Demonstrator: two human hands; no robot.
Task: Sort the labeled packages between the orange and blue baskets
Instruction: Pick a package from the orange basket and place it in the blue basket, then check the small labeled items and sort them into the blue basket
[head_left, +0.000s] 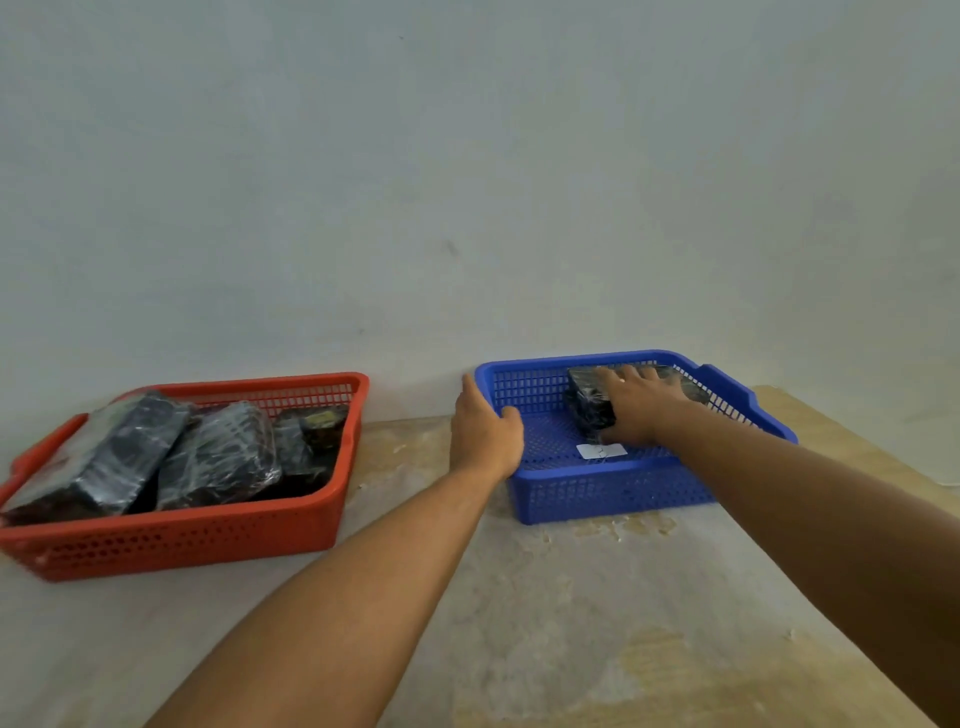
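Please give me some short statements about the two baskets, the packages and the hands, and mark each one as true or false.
1. The right hand rests on a dark package inside the blue basket. True.
2. The left hand holds the orange basket. False: it holds the blue basket's left rim.
3. The orange basket holds several wrapped packages. True.
4. The blue basket stands left of the orange one. False: it stands on the right.
5. A white label lies on the blue basket's floor. True.
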